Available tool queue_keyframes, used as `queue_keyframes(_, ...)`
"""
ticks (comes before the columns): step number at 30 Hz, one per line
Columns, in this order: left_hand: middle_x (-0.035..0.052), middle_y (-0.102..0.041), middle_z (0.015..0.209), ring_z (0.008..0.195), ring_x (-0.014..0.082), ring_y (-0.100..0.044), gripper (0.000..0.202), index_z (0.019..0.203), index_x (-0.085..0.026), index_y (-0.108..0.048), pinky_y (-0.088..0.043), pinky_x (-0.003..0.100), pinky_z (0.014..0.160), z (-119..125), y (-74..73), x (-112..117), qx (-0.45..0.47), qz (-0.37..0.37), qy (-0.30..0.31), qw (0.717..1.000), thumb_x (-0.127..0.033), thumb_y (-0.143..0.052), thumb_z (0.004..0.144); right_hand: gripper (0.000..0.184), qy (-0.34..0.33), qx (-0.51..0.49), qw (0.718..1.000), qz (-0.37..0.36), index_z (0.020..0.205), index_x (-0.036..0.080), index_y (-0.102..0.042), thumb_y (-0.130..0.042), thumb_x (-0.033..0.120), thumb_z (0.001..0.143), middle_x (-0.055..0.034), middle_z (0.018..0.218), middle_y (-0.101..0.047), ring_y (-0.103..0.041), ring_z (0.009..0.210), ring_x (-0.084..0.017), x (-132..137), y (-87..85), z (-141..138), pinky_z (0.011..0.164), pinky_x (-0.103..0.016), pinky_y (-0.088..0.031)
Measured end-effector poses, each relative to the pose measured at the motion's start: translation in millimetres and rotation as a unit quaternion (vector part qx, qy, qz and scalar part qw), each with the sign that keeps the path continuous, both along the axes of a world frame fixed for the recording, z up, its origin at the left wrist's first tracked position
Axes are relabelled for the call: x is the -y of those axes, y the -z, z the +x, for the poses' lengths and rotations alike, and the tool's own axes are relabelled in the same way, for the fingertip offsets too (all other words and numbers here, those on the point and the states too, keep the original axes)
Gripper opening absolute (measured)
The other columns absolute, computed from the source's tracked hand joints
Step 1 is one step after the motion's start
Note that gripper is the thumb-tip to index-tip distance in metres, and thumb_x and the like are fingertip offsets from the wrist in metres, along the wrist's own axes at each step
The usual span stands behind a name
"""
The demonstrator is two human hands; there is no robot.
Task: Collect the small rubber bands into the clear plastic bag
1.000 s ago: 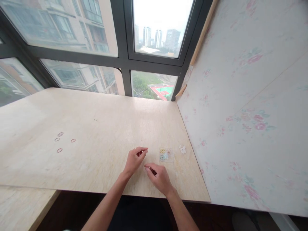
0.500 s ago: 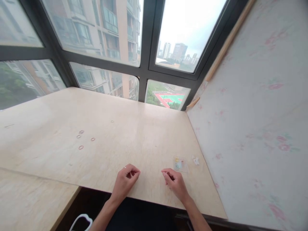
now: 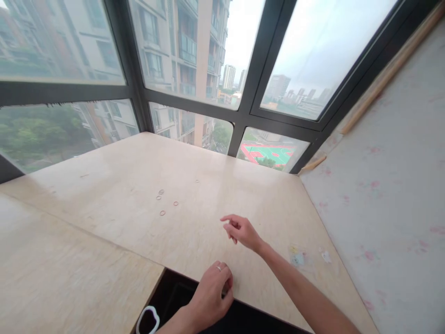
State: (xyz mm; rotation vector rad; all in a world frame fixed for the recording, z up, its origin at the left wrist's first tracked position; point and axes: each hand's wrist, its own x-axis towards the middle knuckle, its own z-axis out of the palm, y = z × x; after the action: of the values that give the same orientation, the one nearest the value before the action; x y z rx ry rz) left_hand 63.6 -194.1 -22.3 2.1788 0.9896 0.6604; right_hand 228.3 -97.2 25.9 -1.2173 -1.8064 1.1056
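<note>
My left hand [image 3: 214,292], a ring on one finger, is at the front edge of the table [image 3: 118,222]. Its fingers are curled towards the thumb, and whatever they hold, if anything, is hidden. Reaching out over the table, my right hand [image 3: 241,232] has its index finger stretched to the left and nothing visible in it. Beyond it to the left lie several thin loops like small rubber bands or rings: a reddish one [image 3: 175,203], another reddish one [image 3: 162,213], and darker ones [image 3: 158,198]. A fainter loop [image 3: 197,181] lies farther back.
A small clear box [image 3: 298,256] with yellow, blue and red bits sits right of my right forearm. Small white pieces [image 3: 326,256] lie beside it, near the papered wall [image 3: 392,222]. Windows [image 3: 194,111] border the back. A white curved object [image 3: 149,320] shows below the table edge.
The view has turned left. My right hand has moved forward and left over the table, its index finger extending. My left hand has drawn back to the front edge, still curled.
</note>
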Motion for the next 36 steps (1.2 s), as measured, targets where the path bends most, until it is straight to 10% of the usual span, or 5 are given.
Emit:
queue_keyframes(7, 0.0019, -0.054, 0.072, 0.07, 0.017, -0.045, 0.026, 0.072, -0.02, -0.038, -0.032, 0.03, 0.061, 0, 13.9, 5, 0.039, 0.089, -0.002, 0.995, -0.003, -0.05, 0.057, 0.028, 0.032, 0.193, 0.98, 0.043, 0.117, 0.015, -0.054, -0.047, 0.019, 0.089, -0.0002, 0.083, -0.066, -0.06, 0.05, -0.006, -134, 7.2, -61, 0.057, -0.019, -0.05)
queue_keyframes(15, 0.0028, -0.053, 0.068, 0.065, 0.0178, -0.044, 0.019, 0.07, -0.021, -0.041, -0.029, 0.032, 0.056, 5, 47.7, 0, 0.052, 0.232, 0.008, 0.971, -0.012, -0.055, 0.061, 0.036, -0.007, 0.41, 0.911, 0.052, 0.127, 0.014, -0.052, -0.052, 0.02, 0.092, -0.0093, 0.107, -0.067, -0.065, 0.096, -0.021, -214, 9.0, -95, 0.084, -0.034, -0.05)
queue_keyframes(27, 0.0025, -0.051, 0.064, 0.063, 0.0176, -0.044, 0.015, 0.069, -0.02, -0.043, -0.026, 0.033, 0.054, 10, 50.9, -4, 0.03, 0.28, -0.003, 0.959, -0.017, -0.057, 0.065, 0.023, -0.154, 0.551, 0.82, 0.023, 0.106, 0.014, -0.063, -0.062, 0.03, 0.09, -0.0081, 0.109, -0.065, -0.063, 0.097, -0.021, -233, -4.8, -111, 0.084, -0.041, -0.052)
queue_keyframes(31, 0.0034, -0.053, 0.068, 0.065, 0.0182, -0.045, 0.016, 0.071, -0.02, -0.043, -0.029, 0.032, 0.056, 6, 39.8, -2, 0.025, 0.247, 0.009, 0.969, -0.013, -0.055, 0.064, 0.005, -0.197, 0.52, 0.83, -0.035, 0.071, 0.011, -0.066, -0.07, 0.013, 0.071, -0.0074, 0.072, -0.068, -0.067, 0.072, -0.021, -221, -11.8, -98, 0.067, -0.033, -0.053)
queue_keyframes(36, 0.0048, -0.056, 0.075, 0.07, 0.0187, -0.046, 0.013, 0.076, -0.02, -0.044, -0.033, 0.032, 0.061, 0, 23.7, 1, 0.008, 0.195, 0.03, 0.98, -0.01, -0.052, 0.071, 0.007, -0.184, 0.408, 0.89, -0.089, 0.071, 0.015, -0.06, -0.063, 0.011, 0.065, 0.0013, 0.054, -0.06, -0.055, 0.046, -0.012, -185, -2.7, -60, 0.046, -0.023, -0.047)
